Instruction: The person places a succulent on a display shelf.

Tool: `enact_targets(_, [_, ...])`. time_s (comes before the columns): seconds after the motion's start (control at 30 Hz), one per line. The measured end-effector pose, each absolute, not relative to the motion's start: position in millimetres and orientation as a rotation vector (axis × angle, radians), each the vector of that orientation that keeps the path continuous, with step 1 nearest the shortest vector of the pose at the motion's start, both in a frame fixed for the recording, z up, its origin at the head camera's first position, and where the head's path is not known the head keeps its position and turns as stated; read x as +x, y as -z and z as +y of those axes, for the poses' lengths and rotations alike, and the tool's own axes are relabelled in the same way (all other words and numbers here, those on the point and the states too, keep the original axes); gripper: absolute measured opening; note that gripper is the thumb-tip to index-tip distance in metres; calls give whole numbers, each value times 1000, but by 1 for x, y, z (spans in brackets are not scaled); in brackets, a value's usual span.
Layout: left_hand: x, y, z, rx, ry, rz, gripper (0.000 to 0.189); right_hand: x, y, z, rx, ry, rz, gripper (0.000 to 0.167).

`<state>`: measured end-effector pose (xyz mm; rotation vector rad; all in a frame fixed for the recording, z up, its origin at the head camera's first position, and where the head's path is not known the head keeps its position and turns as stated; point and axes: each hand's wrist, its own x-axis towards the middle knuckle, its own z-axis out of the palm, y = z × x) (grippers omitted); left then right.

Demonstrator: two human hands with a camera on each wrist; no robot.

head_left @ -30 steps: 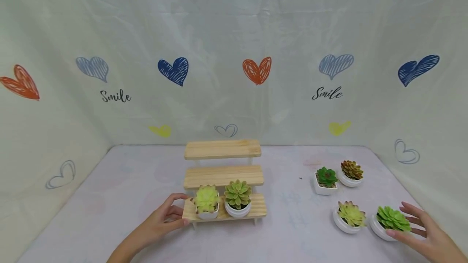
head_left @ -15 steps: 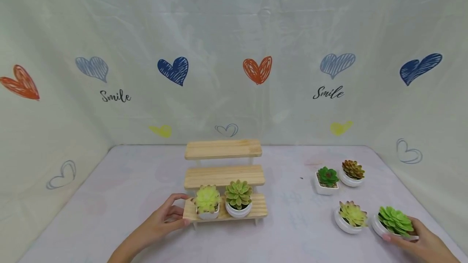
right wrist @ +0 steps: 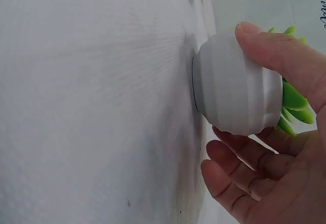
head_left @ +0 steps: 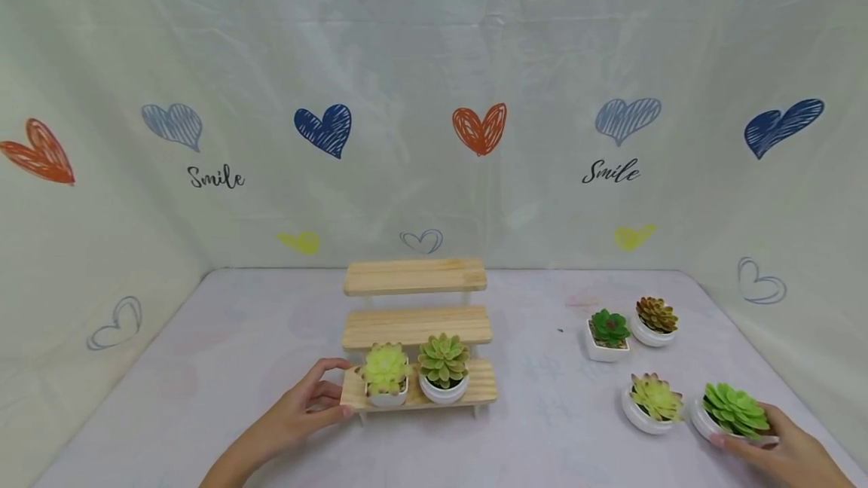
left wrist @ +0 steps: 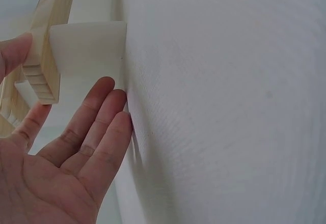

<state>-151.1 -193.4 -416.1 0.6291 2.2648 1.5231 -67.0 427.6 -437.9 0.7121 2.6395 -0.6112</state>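
Note:
My left hand (head_left: 305, 404) pinches the left end of the bottom board of a three-tier wooden shelf (head_left: 478, 382) between thumb and index finger; in the left wrist view the other fingers (left wrist: 104, 147) extend beside a white leg. On that board stand a yellow-green succulent (head_left: 386, 371) in a square white pot and a green succulent (head_left: 444, 364) in a round white pot. At the far right, my right hand (head_left: 790, 443) grips a bright green succulent (head_left: 735, 407) by its round white pot (right wrist: 237, 86), thumb on one side and fingers on the other. The pot's base is at the tabletop.
Left of the gripped pot is a pale yellow-green succulent (head_left: 654, 401) in a round pot. Behind it stand a dark green succulent (head_left: 608, 333) in a square pot and a brownish succulent (head_left: 655, 318). A white sheet (head_left: 407, 59) with printed hearts hangs behind the table (head_left: 224, 337).
My right hand has moved onto the bright green succulent's pot from its right side and closed around it. The left hand keeps its hold on the shelf.

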Motion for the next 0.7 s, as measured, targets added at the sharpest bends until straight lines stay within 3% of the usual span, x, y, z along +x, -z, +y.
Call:
enact_targets(0.33, [-151, 415, -194, 651, -1518, 2270, 57, -67, 421, 419, 814, 653, 2693, 113])
enact_targets(0.7, [-152, 416, -194, 629, -1522, 2269, 57, -75, 378, 387, 642, 656, 2854, 102])
